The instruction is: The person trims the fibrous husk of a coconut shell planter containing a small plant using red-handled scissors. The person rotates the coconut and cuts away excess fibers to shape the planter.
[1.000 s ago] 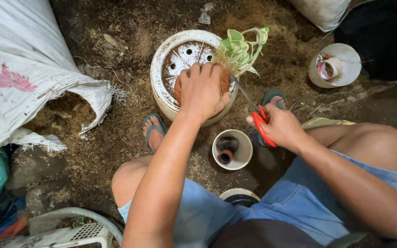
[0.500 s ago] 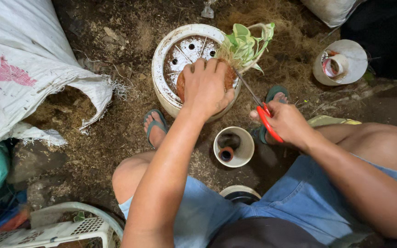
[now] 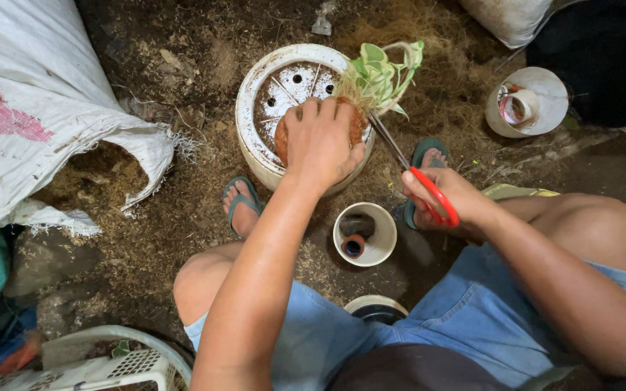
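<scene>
Your left hand (image 3: 320, 141) is clamped over the root ball (image 3: 353, 127) on the upturned pot (image 3: 255, 116), right hand (image 3: 443, 199) gripping the scissors (image 3: 418, 177), blades at the plant (image 3: 382, 72) base — stray fibres remain, so trimming looks unfinished.

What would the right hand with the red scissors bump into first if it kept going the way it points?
Probably the little green plant. The right hand aims the scissors up-left at its base, by the brown ball under the left hand. Depth is unclear.
</scene>
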